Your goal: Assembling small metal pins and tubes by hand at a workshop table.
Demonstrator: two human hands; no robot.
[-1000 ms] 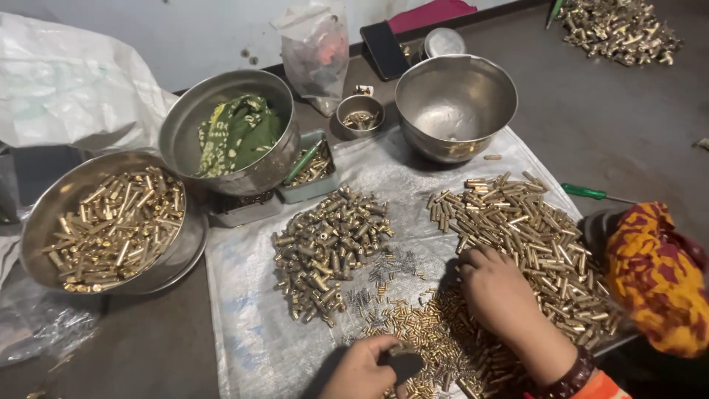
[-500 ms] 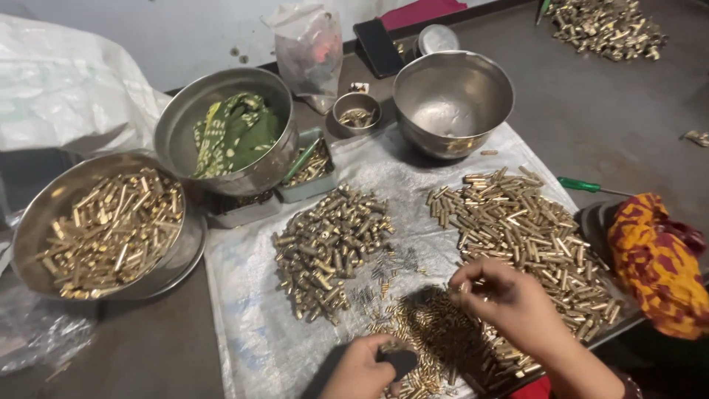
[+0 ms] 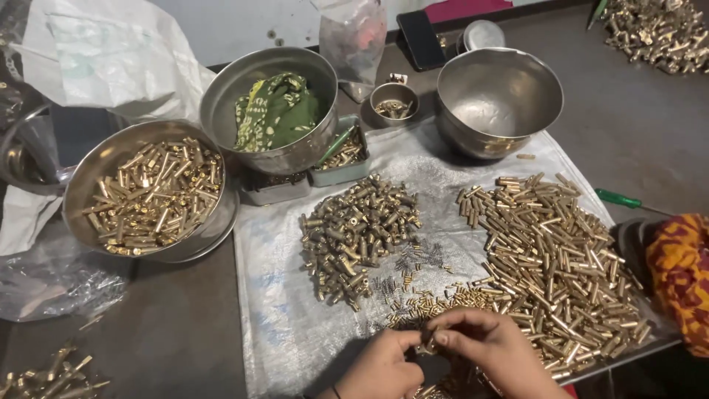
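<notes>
While the right hand (image 3: 491, 351) was flat on the brass pieces (image 3: 443, 307) earlier, fingertips now pinched against left hand (image 3: 384, 366) at 6 o'clock, held part too small to be identified, large tube pile (image 3: 561, 258) at 3 o'clock untouched.

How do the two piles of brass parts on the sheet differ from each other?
The middle pile is smaller and holds short, stubby pieces lying jumbled; the right pile is much larger and holds long, thin tubes, many lying roughly parallel. The middle pile looks duller and darker, the right pile brighter gold. Both are brass-coloured and lie on the same white sheet.
</notes>
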